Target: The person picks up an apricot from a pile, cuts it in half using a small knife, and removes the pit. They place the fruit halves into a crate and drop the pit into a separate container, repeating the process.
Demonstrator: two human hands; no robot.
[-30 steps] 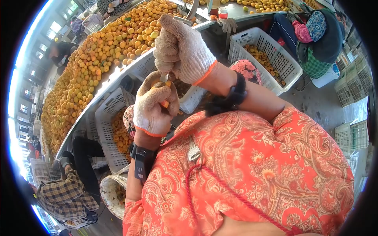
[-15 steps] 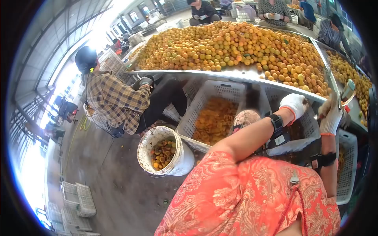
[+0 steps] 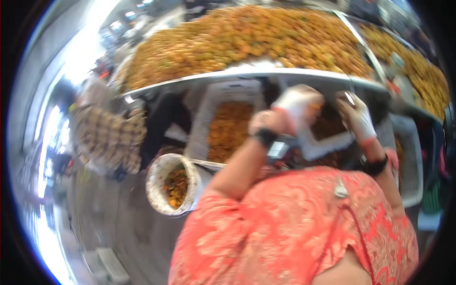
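My left hand [image 3: 299, 107], in a white glove with an orange cuff, is smeared by motion. Its fingers look curled round an orange fruit [image 3: 314, 106], only a small patch of which shows. To its right, my gloved right hand [image 3: 358, 116] is closed on a small metal tool [image 3: 350, 98]; a shiny part sticks out at the fingertips, too blurred to name exactly. Both hands are raised, apart from each other, above a pale crate [image 3: 327, 145] with a dark inside. Beyond them, a heap of small orange fruit [image 3: 247, 35] covers the metal-edged table [image 3: 259, 69].
Left of my arm stands a crate [image 3: 199, 126] of orange fruit pieces, with a white bucket [image 3: 198, 183] of fruit scraps in front. A person in a checked shirt [image 3: 111, 135] sits at the left. Another crate [image 3: 412, 166] is at my right.
The view has swung and blurred. My hands have come down and back from the table edge to above the crate. The metal tool in my right hand now shows upright at the fingertips.
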